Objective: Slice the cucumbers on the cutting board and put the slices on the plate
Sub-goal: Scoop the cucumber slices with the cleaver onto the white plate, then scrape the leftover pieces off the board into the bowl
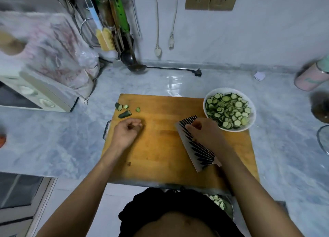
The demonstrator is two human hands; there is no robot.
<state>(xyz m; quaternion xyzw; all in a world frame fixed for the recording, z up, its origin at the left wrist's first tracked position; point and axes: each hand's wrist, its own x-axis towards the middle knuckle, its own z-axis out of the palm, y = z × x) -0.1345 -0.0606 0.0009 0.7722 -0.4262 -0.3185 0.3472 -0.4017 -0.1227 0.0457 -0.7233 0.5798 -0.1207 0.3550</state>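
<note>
A wooden cutting board [160, 147] lies in front of me on the counter. Several cucumber end pieces [124, 114] sit at its far left corner. A white plate [252, 119] heaped with cucumber slices [228, 110] stands at the board's far right corner. My right hand [204, 131] rests on top of a broad cleaver [197, 151] with a black striped pattern; the blade lies tilted on the board beside the plate. My left hand [127, 131] sits on the board just below the end pieces, its fingers curled in with nothing visible inside.
A toaster oven [35, 96] under a plastic bag stands at the left. A utensil rack and ladle [131, 58] hang at the back wall, with a plug [197, 72] on the counter. A pink tin [311, 78] and dark jar [320, 108] stand at the right. More cucumber slices [218, 201] show below the board's near edge.
</note>
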